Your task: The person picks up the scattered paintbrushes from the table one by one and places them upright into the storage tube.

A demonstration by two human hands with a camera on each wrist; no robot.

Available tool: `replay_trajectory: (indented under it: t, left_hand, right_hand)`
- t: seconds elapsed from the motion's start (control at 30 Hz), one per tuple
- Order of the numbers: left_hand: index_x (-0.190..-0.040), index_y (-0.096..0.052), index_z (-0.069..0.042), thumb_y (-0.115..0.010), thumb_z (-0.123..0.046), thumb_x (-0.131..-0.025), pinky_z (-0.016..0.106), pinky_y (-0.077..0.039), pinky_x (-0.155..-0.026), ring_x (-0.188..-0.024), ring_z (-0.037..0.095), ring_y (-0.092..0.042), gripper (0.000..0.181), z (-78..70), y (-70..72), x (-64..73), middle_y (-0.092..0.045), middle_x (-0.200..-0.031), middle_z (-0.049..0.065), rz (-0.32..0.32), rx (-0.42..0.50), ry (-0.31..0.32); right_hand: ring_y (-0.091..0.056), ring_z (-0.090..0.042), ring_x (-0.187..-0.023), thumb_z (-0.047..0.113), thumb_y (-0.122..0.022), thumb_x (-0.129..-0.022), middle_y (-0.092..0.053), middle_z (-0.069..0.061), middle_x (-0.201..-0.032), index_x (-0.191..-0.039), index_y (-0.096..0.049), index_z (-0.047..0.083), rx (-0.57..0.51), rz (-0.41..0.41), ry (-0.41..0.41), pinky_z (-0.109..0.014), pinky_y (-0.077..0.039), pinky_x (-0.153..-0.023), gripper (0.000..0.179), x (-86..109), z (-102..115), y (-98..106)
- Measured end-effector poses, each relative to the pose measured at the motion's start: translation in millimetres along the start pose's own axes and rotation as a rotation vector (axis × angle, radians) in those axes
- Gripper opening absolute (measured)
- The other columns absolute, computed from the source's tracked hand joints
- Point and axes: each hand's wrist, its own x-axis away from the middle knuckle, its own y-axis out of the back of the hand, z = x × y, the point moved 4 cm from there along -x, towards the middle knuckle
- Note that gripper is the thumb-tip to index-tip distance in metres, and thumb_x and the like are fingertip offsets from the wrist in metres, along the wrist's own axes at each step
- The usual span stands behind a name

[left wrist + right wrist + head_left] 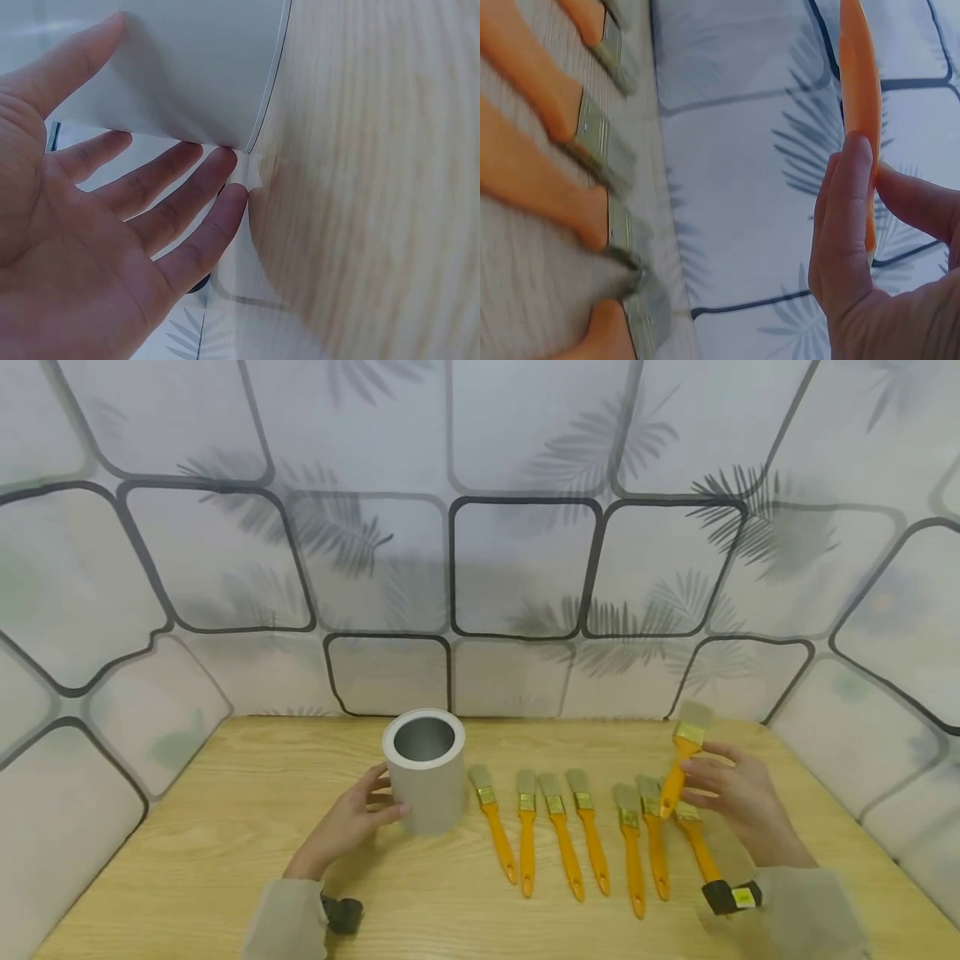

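the left hand [351,822], fingers spread and nearly straight, touches the paint can [429,789]; the right hand [738,793] pinches a raised flat paintbrush [686,745]; other paintbrushes [566,847] lie between both hands.

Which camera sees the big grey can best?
The head view: it shows the grey can from open top to bottom. The left wrist view shows only part of its side and bottom edge, with the left hand touching it. The right wrist view doesn't show it.

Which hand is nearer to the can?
Left: the left hand touches the left side of the can, while the right hand is well to its right, holding up a brush.
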Motion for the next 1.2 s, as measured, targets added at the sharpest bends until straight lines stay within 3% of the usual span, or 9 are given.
replay_trajectory:
  t: [0.13, 0.4, 0.57, 0.67, 0.8, 0.93, 1.03, 1.2]
  left_hand:
    - [-0.155, -0.030, 0.003, -0.071, -0.019, -0.096, 0.063, -0.044, -0.101, -0.126, 0.048, -0.053, 0.075, 0.0, -0.3, 0.4, -0.045, -0.145, 0.035, 0.002, 0.004, 0.001]
    - [-0.155, -0.031, 0.002, -0.072, -0.020, -0.096, 0.064, -0.044, -0.101, -0.127, 0.048, -0.052, 0.075, 0.2, -0.1, 3.0, -0.045, -0.145, 0.034, -0.010, 0.002, 0.023]
    - [-0.155, -0.031, 0.001, -0.072, -0.020, -0.096, 0.064, -0.043, -0.102, -0.125, 0.047, -0.054, 0.075, 1.2, 0.0, 1.9, -0.046, -0.145, 0.034, -0.014, -0.004, 0.012]
    - [-0.155, -0.032, 0.000, -0.072, -0.020, -0.096, 0.063, -0.044, -0.102, -0.126, 0.047, -0.054, 0.075, 2.0, 0.0, 1.0, -0.045, -0.145, 0.034, -0.008, 0.016, 0.008]
    - [-0.156, -0.030, 0.001, -0.071, -0.019, -0.097, 0.062, -0.043, -0.104, -0.130, 0.050, -0.050, 0.074, 2.8, -0.3, 1.1, -0.042, -0.147, 0.035, 0.014, 0.055, 0.018]
    - [-0.156, -0.029, 0.002, -0.069, -0.020, -0.098, 0.064, -0.039, -0.106, -0.134, 0.051, -0.045, 0.074, 2.8, -1.2, 2.6, -0.040, -0.148, 0.036, 0.029, 0.070, 0.039]
    - [-0.156, -0.029, 0.001, -0.070, -0.022, -0.098, 0.064, -0.039, -0.106, -0.135, 0.051, -0.044, 0.075, 3.6, -1.4, 3.2, -0.040, -0.149, 0.035, 0.025, 0.078, 0.059]
    - [-0.157, -0.029, -0.002, -0.070, -0.025, -0.098, 0.063, -0.040, -0.106, -0.136, 0.050, -0.043, 0.076, 4.9, -1.3, 3.4, -0.041, -0.150, 0.033, 0.020, 0.081, 0.079]
  right_hand:
    - [-0.071, -0.012, -0.081, 0.001, -0.064, -0.099, -0.069, 0.005, -0.091, -0.147, -0.025, -0.006, -0.047, -0.001, 0.008, -0.034, -0.061, -0.074, 0.062, -0.3, 2.4, -14.3]
    - [-0.068, -0.009, -0.086, 0.002, -0.062, -0.100, -0.062, 0.005, -0.099, -0.157, -0.001, -0.009, -0.058, 0.013, 0.016, -0.032, -0.060, -0.079, 0.084, -2.6, 7.7, -42.3]
    - [-0.069, -0.011, -0.082, -0.001, -0.061, -0.099, -0.064, 0.004, -0.095, -0.151, -0.017, -0.008, -0.132, 0.010, 0.028, -0.032, -0.061, -0.076, 0.068, -5.9, 10.8, -57.8]
    - [-0.069, -0.011, -0.079, -0.003, -0.060, -0.099, -0.064, 0.003, -0.092, -0.150, -0.016, -0.008, -0.173, 0.005, 0.031, -0.032, -0.061, -0.075, 0.067, -7.0, 11.0, -67.0]
    - [-0.068, -0.011, -0.079, -0.002, -0.061, -0.098, -0.061, 0.002, -0.094, -0.154, -0.006, -0.009, -0.198, 0.003, 0.026, -0.033, -0.061, -0.076, 0.079, -7.8, 12.0, -79.6]
    - [-0.069, -0.012, -0.076, -0.005, -0.060, -0.098, -0.063, 0.003, -0.089, -0.141, -0.031, -0.006, -0.224, -0.003, 0.039, -0.033, -0.061, -0.075, 0.052, -9.4, 14.2, -90.1]
    - [-0.069, -0.012, -0.075, -0.006, -0.059, -0.098, -0.064, 0.003, -0.088, -0.127, -0.036, 0.000, -0.230, -0.006, 0.051, -0.033, -0.061, -0.074, 0.038, -10.4, 14.6, -96.0]
    - [-0.069, -0.010, -0.078, -0.004, -0.057, -0.100, -0.062, 0.004, -0.094, -0.148, -0.016, -0.005, -0.239, 0.000, 0.048, -0.032, -0.060, -0.078, 0.063, -10.6, 16.8, -107.1]
